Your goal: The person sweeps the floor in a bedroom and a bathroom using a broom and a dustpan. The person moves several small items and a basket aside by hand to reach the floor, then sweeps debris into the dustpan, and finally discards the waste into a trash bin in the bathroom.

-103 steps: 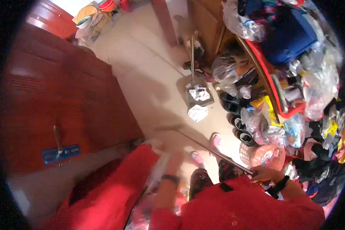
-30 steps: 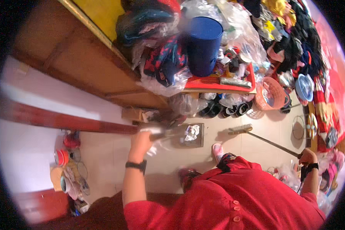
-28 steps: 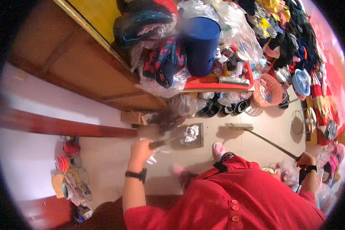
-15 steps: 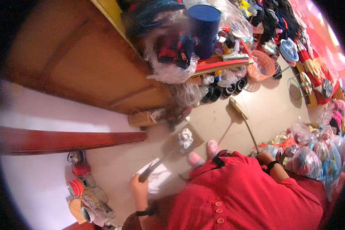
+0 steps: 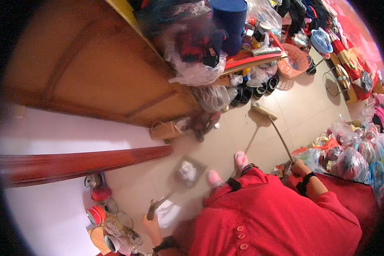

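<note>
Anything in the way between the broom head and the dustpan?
Nothing visible on the direct line from the broom head to the dustpan. The pink slippers are just off it, below in the picture.

white walls [image 5: 51,209] border the pale tiled floor [image 5: 303,106].

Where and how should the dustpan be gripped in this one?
Best, I'd judge, by the free end of its handle, where the left hand closes around it, coming from the picture's lower left: the handle slants that way, away from the pan bearing white scraps.
</note>
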### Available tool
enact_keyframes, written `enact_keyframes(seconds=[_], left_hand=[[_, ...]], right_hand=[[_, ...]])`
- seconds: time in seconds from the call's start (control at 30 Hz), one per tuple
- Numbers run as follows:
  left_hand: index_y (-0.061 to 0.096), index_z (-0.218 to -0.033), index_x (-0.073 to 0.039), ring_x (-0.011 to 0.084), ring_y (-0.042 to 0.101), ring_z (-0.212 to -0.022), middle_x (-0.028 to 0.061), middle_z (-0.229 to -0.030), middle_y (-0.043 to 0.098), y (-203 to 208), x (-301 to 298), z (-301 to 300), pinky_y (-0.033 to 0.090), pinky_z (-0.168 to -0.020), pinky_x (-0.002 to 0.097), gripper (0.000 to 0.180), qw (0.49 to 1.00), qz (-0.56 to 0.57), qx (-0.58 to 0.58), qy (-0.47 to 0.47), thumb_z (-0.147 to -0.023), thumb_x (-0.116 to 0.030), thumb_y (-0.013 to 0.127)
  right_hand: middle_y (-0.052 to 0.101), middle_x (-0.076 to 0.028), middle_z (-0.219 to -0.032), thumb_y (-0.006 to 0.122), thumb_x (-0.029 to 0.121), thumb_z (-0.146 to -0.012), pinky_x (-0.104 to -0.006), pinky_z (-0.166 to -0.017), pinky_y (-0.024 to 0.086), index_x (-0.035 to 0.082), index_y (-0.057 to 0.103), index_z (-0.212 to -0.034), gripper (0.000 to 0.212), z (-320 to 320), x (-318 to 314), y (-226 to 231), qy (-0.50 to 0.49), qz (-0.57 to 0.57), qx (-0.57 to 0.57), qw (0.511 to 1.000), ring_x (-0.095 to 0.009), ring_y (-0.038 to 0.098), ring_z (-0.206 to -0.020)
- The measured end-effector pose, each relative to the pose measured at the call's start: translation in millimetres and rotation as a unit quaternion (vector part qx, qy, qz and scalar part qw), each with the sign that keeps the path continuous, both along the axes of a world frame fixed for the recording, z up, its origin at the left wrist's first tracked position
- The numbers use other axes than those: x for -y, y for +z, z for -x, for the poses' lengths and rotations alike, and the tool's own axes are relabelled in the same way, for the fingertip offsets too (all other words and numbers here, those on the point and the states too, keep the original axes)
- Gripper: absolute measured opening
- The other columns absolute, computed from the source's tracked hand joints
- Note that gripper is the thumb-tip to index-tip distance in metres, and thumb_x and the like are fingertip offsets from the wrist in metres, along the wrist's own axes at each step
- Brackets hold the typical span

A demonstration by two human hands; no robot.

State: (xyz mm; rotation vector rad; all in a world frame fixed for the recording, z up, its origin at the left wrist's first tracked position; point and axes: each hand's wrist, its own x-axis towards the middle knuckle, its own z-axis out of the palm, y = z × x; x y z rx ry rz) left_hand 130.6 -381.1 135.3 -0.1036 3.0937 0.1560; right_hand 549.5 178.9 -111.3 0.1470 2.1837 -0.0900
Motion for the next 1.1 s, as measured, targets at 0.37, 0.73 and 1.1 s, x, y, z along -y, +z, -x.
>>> enact_keyframes(seconds=[0.37, 0.73, 1.1], left_hand=[[0.058, -0.080, 0.003, 0.0333, 0.058, -0.068, 0.0192, -0.072, 0.059, -22.7, 134.9, 61.1, 0.044, -0.063, 0.0418, 0.031, 0.997, 0.002, 0.079, -0.014, -0.067, -0.020, 0.074], [0.063, -0.079, 0.002, 0.0347, 0.060, -0.071, 0.0200, -0.075, 0.062, -27.4, 181.4, 72.5, 0.047, -0.067, 0.0418, 0.035, 0.976, -0.054, 0.194, -0.080, -0.062, -0.026, 0.074], [0.065, -0.080, 0.001, 0.0383, 0.059, -0.074, 0.0207, -0.078, 0.062, -47.4, 199.4, 84.8, 0.046, -0.066, 0.0443, 0.034, 0.980, -0.008, 0.159, -0.121, -0.063, -0.028, 0.071]], right_hand=[[0.053, -0.002, -0.062, 0.057, 0.012, -0.077, -0.0315, -0.044, 0.033, 0.005, 0.060, -0.071, 0.010, 75.9, 124.9, 107.0, -0.363, 0.067, -0.122, 0.921, -0.014, 0.050, -0.056], [0.052, 0.002, -0.064, 0.058, 0.013, -0.078, -0.0297, -0.046, 0.031, 0.004, 0.060, -0.072, 0.011, 60.4, 152.8, 148.5, -0.221, 0.127, -0.326, 0.910, -0.009, 0.047, -0.058], [0.057, -0.006, -0.057, 0.070, 0.025, -0.079, -0.0354, -0.045, 0.041, -0.006, 0.064, -0.080, 0.031, 113.1, 123.5, 16.1, -0.578, 0.064, -0.025, 0.813, -0.014, 0.050, -0.053]])
